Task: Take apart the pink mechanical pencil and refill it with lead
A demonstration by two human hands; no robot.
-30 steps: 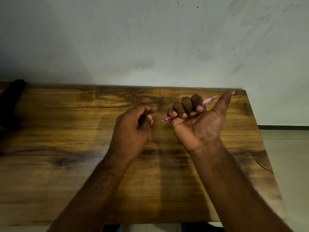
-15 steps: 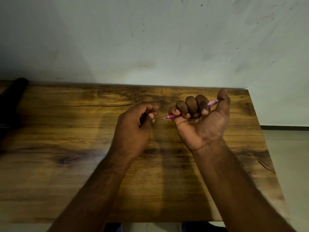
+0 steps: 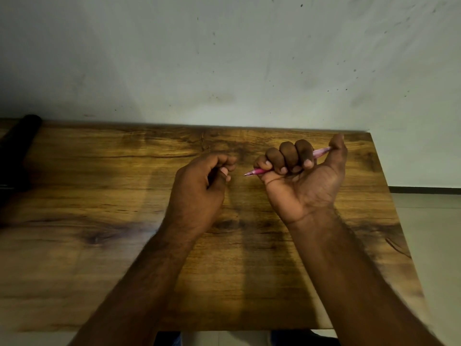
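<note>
Now the pink mechanical pencil lies in my right hand, fingers curled round it, thumb on its far end, tip pointing left. My left hand hovers nearby, curled, above the desk.

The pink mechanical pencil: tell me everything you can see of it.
The pink mechanical pencil is a slim, plastic-looking pink stick, held off the wooden table in the right hand. Four fingers curl round its middle and hide it; the thumb presses its rear end. Its pointed tip aims left, slightly downward, toward the left hand, which does not touch it.
</note>
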